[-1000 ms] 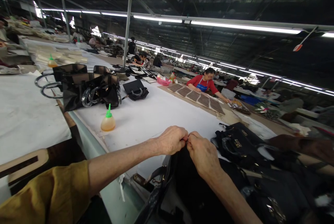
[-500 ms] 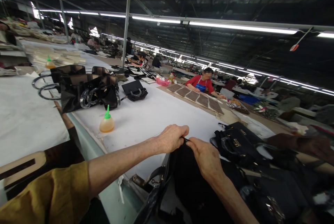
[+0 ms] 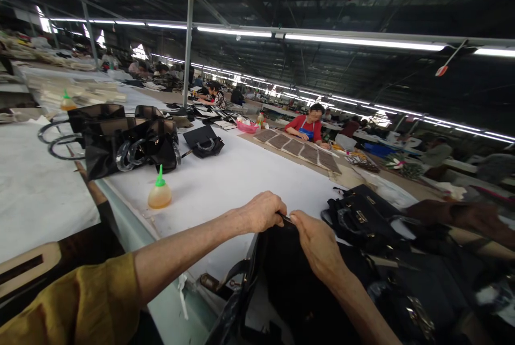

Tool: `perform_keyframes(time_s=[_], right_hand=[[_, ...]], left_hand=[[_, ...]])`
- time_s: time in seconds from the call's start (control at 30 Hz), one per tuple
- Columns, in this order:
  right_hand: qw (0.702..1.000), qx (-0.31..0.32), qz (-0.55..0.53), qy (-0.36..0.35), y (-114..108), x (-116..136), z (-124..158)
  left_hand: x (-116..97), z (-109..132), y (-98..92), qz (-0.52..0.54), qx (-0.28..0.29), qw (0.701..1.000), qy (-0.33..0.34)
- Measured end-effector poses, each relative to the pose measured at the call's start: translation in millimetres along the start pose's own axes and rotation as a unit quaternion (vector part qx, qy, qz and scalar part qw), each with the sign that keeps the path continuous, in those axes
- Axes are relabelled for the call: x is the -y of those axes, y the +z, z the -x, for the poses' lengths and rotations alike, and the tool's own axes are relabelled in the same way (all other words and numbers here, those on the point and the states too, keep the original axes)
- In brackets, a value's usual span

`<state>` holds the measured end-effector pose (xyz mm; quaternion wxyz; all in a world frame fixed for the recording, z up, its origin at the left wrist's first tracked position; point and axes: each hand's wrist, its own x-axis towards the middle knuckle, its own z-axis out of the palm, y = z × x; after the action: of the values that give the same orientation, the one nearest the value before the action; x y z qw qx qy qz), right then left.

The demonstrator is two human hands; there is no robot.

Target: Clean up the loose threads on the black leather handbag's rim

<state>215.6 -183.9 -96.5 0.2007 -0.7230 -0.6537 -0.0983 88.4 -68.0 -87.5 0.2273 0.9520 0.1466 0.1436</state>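
Observation:
Both hands grip the top edge of a black handbag (image 3: 298, 275) that stands at the table's near edge. My left hand (image 3: 265, 212) is closed, its fingers pinching the rim. Close beside it, my right hand (image 3: 319, 240) clasps the same edge with the thumb on top; its other fingers are hidden behind the bag. The bag's dark handle (image 3: 237, 294), partly wrapped in clear film, hangs on the near left side. A small metal-coloured piece (image 3: 209, 282) lies on the table by the handle.
A glue bottle (image 3: 160, 189) with a green nozzle stands left on the white table (image 3: 233, 178). Black handbags (image 3: 112, 141) sit behind it; more black bags (image 3: 366, 216) are piled right. A co-worker in red (image 3: 308, 125) works across the table over brown panels (image 3: 295, 146). Another person's blurred hand (image 3: 483, 219) is far right.
The view has shifted slightly, so the table things sit a little further left. My hands keep hold of the bag's edge, now slightly further apart. The co-worker in red has raised their head a little.

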Motion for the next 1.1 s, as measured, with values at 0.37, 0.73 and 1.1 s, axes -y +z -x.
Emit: perform_keyframes(time_s=[0.37, 0.73, 1.1], right_hand=[[0.997, -0.002, -0.031, -0.071, -4, -1, 13], [0.993, -0.047, 0.108, -0.025, 2, -1, 22], [0.996, -0.015, 0.022, 0.090, -7, -9, 31]], left_hand=[[1, 11, -5.2, -0.048, -0.031, 0.997, 0.048], [-8, 18, -14.1, -0.165, -0.014, 0.978, 0.129], [-11, 14, -12.4, -0.189, -0.009, 0.970, 0.151]])
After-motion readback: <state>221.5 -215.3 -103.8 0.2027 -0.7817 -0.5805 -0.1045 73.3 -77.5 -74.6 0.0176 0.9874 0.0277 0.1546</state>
